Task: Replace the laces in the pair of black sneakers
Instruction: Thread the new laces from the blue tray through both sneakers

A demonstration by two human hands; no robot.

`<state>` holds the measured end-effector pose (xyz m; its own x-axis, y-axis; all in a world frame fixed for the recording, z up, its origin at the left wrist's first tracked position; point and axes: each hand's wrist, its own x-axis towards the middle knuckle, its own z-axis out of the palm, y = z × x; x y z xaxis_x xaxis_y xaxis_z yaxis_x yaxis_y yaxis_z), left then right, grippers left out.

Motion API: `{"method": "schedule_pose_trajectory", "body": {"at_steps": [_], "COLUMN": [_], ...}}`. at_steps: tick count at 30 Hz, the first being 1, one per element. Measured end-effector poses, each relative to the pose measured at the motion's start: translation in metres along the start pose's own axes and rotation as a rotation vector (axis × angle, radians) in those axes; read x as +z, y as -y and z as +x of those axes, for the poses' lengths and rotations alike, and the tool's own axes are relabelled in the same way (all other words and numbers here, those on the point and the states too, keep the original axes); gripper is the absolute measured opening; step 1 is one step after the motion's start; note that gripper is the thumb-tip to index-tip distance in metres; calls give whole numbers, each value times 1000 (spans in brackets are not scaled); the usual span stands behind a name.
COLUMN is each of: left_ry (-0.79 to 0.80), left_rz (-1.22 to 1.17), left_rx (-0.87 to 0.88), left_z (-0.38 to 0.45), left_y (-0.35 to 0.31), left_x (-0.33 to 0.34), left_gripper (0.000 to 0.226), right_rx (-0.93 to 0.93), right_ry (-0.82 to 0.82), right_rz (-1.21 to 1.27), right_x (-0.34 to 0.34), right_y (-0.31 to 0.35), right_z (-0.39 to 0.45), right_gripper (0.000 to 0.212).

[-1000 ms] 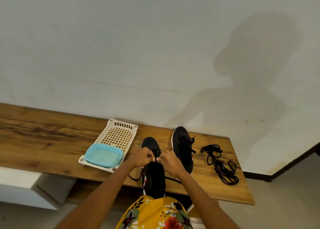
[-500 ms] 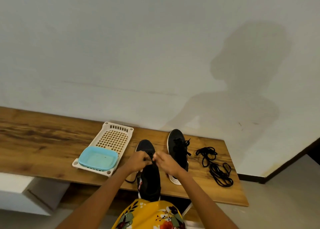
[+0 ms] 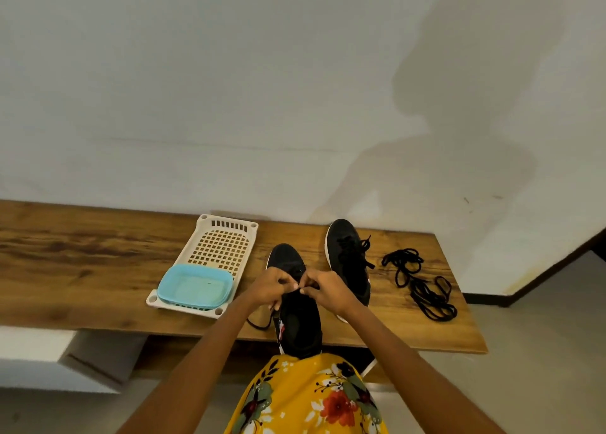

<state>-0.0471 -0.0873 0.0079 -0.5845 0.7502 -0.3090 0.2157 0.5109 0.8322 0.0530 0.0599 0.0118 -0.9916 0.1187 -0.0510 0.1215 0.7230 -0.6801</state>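
Black near sneaker point(image 3: 300, 315) lies on the tabletop point(image 3: 82, 269), toe pointing away from the person, heel hanging over the near edge toward the lap. Long axis runs straight out from the body, so the eyelet rows sit left and right of the grip.

Both hands meet over the lace area, mid-shoe. Left hand point(image 3: 270, 286) and right hand point(image 3: 324, 287) have fingers curled, fingertips nearly touching, each apparently pinching the black lace point(image 3: 259, 324) in that shoe; the exact pinch point is hidden by the knuckles. A loose loop of that lace trails out below-left of the left hand onto the tabletop.

Key relation: lace crossings lie directly under the grip and run toe-ward from it. Both hands are equally near and the shoe sits symmetric between them. Judgement: lace is being worked at an upper-to-middle eyelet; can't tell whether it's going out or in.

Second sneaker point(image 3: 349, 263) sits just right of and beyond the right hand, toe away, still laced, ends splayed. Spare laces point(image 3: 418, 284) are piled further right, well clear of the shoes. Left of the left hand sits a white perforated tray point(image 3: 223, 246) with a blue tub point(image 3: 195, 286) on its near end.
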Motion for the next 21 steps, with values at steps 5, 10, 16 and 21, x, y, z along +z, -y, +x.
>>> {"method": "schedule_pose_trajectory", "body": {"at_steps": [5, 10, 16, 21], "left_ry": [65, -73, -222, -249], "left_rz": [14, 138, 144, 119], "left_rx": [-1, 90, 210, 235], "left_z": [0, 0, -1, -1], "left_y": [1, 3, 7, 11], "left_x": [-5, 4, 19, 22], "left_gripper": [15, 6, 28, 15], "right_rx": [47, 87, 309, 213], "right_ry": [-65, -74, -326, 110], "right_rz": [53, 184, 658, 412], "right_x": [8, 14, 3, -3], "right_y": [-7, -11, -11, -10], "right_z": [-2, -5, 4, 15], "right_gripper": [8, 3, 16, 24]}}
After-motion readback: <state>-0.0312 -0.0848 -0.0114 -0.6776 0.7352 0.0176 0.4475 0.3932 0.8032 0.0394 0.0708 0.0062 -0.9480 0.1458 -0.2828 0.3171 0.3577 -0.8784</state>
